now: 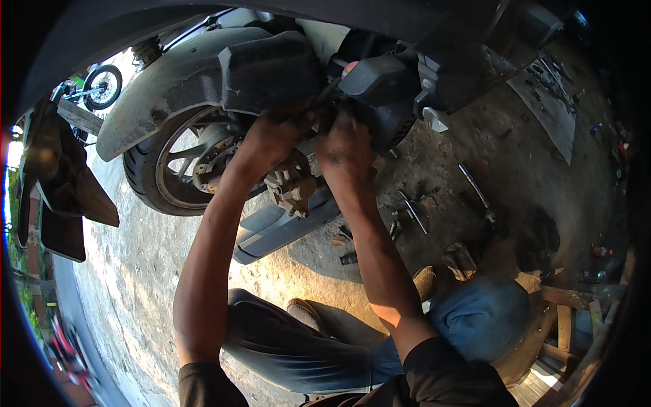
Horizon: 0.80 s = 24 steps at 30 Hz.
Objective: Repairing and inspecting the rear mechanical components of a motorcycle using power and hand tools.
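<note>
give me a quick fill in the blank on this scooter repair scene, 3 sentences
1. Both hands, left hand and right hand, reach in just behind the scooter's rear ____.
2. Long metal tools lie on the dirt ____.
3. The person's trousers are ____ in colour.

Missing words: wheel; ground; blue

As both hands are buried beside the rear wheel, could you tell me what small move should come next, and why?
Probably keep the left hand steady and work the part free with the right hand: both press into the gap under the black cover, and the tools lie out of reach.
</note>
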### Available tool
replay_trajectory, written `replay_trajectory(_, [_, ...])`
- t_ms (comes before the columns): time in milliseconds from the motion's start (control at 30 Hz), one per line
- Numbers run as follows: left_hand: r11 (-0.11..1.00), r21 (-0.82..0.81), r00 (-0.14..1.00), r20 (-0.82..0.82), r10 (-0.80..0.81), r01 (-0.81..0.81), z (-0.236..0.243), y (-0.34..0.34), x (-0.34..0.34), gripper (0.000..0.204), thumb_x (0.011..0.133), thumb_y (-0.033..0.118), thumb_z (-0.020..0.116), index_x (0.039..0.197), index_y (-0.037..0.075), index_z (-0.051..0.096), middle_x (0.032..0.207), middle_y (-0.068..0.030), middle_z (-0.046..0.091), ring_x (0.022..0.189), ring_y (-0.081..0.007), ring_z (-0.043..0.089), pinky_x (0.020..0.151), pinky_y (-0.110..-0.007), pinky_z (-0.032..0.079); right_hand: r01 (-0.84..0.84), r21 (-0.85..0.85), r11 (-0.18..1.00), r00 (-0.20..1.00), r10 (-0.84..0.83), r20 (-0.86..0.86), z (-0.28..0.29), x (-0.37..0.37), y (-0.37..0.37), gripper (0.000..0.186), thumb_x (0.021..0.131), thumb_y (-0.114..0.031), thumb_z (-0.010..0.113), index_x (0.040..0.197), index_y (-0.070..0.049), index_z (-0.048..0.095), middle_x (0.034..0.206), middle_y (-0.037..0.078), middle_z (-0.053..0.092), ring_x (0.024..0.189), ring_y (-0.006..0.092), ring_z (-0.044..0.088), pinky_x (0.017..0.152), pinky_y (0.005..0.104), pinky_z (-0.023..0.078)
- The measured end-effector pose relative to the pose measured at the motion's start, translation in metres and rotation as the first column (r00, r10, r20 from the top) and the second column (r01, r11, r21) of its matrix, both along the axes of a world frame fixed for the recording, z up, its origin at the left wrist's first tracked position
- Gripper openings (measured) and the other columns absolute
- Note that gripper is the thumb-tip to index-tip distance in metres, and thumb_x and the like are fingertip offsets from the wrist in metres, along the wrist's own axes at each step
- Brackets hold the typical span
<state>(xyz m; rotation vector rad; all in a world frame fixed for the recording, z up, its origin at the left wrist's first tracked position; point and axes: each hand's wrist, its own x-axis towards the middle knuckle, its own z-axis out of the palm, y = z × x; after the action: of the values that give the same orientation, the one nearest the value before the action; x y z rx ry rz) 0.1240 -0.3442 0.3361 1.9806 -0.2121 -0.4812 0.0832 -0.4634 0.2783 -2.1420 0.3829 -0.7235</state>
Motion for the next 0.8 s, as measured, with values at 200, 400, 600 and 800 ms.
replay_trajectory(200, [0.999, -0.045, 0.997, -0.069, 0.022, -0.025, 0.001, -0.002, 0.003, 0.038, 0.098, 0.025, 0.059, 0.133, 0.012, 0.061, 0.067, 0.0070, 0.046, 0.052, -0.0034, 0.037, 0.044, -0.023, 0.032, -0.202, 0.109, 0.973, 0.979, 0.205, -0.012, -0.006, 0.014, -0.015, 0.034, 0.096, -0.027, 0.052, 0.093, 0.006, 0.061, 0.085, 0.030, 0.065, 0.085, 0.0458, 0.064, 0.076, 0.0538, 0.050])
replay_trajectory(400, [0.998, -0.026, 0.996, -0.067, 0.051, -0.052, 0.014, -0.007, -0.006, 0.039, 0.098, 0.024, 0.059, 0.134, 0.011, 0.060, 0.067, 0.0071, 0.043, 0.054, -0.0036, 0.037, 0.044, -0.023, 0.033, -0.101, 0.295, 0.950, 0.984, 0.139, -0.112, 0.010, 0.001, -0.014, 0.036, 0.099, -0.030, 0.048, 0.094, 0.003, 0.062, 0.083, 0.029, 0.065, 0.086, 0.0476, 0.063, 0.074, 0.0518, 0.050])
replay_trajectory(600, [0.999, -0.011, 0.993, -0.113, 0.030, -0.032, 0.017, -0.004, -0.008, 0.039, 0.098, 0.023, 0.059, 0.135, 0.011, 0.059, 0.066, 0.0071, 0.043, 0.053, -0.0039, 0.036, 0.044, -0.023, 0.032, -0.075, 0.152, 0.985, 0.995, 0.084, -0.055, 0.005, 0.005, -0.001, 0.032, 0.099, -0.029, 0.049, 0.091, -0.001, 0.062, 0.084, 0.029, 0.066, 0.089, 0.0458, 0.064, 0.073, 0.0510, 0.050])
replay_trajectory(800, [0.999, -0.038, 0.994, -0.109, 0.003, -0.007, 0.009, -0.002, -0.002, 0.037, 0.097, 0.024, 0.059, 0.131, 0.012, 0.063, 0.067, 0.0064, 0.047, 0.053, -0.0041, 0.036, 0.046, -0.024, 0.033, -0.152, 0.245, 0.958, 0.984, 0.170, -0.055, -0.001, 0.011, -0.020, 0.035, 0.099, -0.027, 0.048, 0.088, 0.002, 0.063, 0.082, 0.028, 0.065, 0.084, 0.0482, 0.063, 0.071, 0.0514, 0.050])
